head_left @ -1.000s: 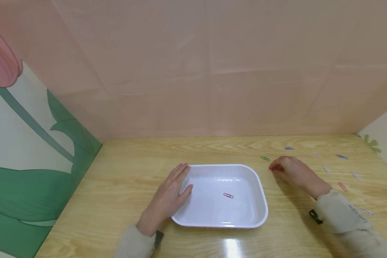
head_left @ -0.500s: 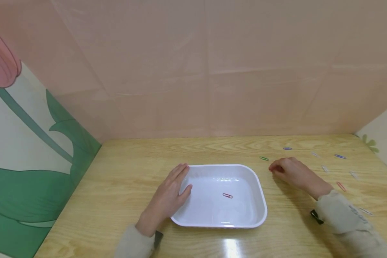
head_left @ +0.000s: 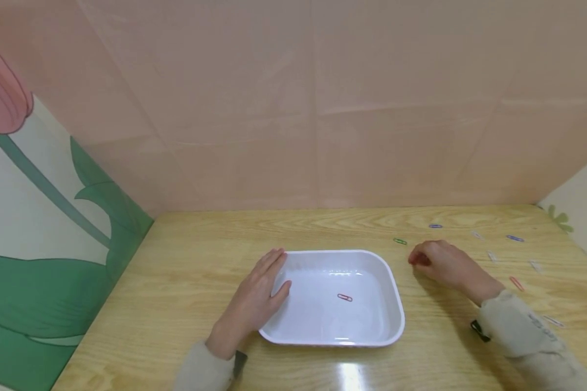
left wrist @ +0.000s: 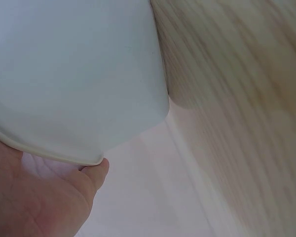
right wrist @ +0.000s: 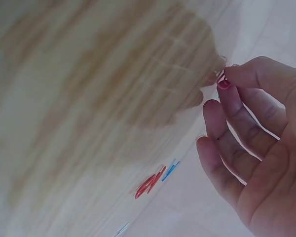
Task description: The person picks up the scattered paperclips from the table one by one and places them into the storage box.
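Your right hand [head_left: 444,266] reaches in low over the table [head_left: 200,244], right of the tray [head_left: 313,326], palm down with the wrist bent slightly. Your thumb and index fingertips meet in a pinch on a red clip [right wrist: 221,77], the other fingers loosely bent; you can't tell whether the clip touches the wood. Your left hand [head_left: 255,293] lies along the tray's left rim, fingers nearly straight, thumb spread over the inside, gripping nothing. A second red clip [head_left: 344,297] lies in the tray.
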Demonstrator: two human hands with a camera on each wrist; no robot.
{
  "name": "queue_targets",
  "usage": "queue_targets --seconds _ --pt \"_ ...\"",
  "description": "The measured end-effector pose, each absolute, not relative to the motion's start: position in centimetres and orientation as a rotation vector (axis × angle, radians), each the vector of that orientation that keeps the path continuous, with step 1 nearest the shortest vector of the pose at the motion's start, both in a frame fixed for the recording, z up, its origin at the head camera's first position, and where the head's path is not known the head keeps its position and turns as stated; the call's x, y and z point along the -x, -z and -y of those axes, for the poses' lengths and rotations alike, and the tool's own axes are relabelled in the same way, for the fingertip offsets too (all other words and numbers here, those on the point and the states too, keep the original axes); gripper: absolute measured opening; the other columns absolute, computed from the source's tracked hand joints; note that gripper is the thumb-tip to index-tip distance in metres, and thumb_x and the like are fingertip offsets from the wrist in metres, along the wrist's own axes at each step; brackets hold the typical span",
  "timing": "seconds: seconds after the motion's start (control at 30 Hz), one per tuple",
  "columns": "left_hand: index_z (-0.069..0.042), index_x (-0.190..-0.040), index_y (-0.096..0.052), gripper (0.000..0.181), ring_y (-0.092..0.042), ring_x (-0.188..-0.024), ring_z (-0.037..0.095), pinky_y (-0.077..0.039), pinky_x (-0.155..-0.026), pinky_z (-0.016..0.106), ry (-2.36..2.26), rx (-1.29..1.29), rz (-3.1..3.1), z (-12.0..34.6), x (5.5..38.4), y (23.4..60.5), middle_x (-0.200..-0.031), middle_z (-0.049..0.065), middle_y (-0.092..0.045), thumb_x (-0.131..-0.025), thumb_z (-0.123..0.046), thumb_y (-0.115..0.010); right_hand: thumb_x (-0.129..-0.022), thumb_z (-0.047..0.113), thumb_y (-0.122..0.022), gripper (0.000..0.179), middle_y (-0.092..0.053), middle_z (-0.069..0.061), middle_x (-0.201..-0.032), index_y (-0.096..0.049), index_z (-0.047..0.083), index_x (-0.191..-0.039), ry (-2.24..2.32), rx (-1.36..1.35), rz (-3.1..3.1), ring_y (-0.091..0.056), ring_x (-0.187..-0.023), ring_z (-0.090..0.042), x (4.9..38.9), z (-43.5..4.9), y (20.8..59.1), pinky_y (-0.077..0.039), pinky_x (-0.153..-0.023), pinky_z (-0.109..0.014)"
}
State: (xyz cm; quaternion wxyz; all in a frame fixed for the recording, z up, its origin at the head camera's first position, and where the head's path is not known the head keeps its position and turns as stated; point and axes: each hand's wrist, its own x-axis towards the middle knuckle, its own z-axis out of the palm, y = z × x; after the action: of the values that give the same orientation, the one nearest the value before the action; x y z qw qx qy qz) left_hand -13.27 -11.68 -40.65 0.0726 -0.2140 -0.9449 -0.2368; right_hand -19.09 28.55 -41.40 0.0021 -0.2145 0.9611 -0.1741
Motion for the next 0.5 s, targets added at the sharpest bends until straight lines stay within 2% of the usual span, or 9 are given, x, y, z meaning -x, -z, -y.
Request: queue_targets --seconds 0.27,0.5 --pt "-0.002 -0.148 -0.044 0.058 -0.037 -0.147 0.025 -0.033 -0.122 0.043 0.713 0.634 2.846 11.7 13.3 40.8 -0.156 0.012 -0.043 -0.098 -0.027 -0.060 -0.084 0.009 -0.074 0.005 -0.068 0.009 -0.077 -0.074 0.014 -0.086 0.572 0.690 -3.059 -0.058 -0.070 -0.002 18.5 -28.4 41.1 -0.052 -0.061 -0.023" --pt "0.000 -0.147 -0.045 0.058 -0.038 -0.146 0.027 -0.034 -0.121 0.044 0.707 0.647 2.827 11.7 13.3 40.8 -0.155 0.013 -0.043 -0.097 -0.026 -0.061 -0.085 0.009 -0.074 0.006 -0.069 0.007 -0.081 -0.074 0.011 -0.091 0.666 0.681 -3.071 -0.057 -0.072 -0.001 17.7 -28.1 40.6 -0.052 -0.060 -0.020"
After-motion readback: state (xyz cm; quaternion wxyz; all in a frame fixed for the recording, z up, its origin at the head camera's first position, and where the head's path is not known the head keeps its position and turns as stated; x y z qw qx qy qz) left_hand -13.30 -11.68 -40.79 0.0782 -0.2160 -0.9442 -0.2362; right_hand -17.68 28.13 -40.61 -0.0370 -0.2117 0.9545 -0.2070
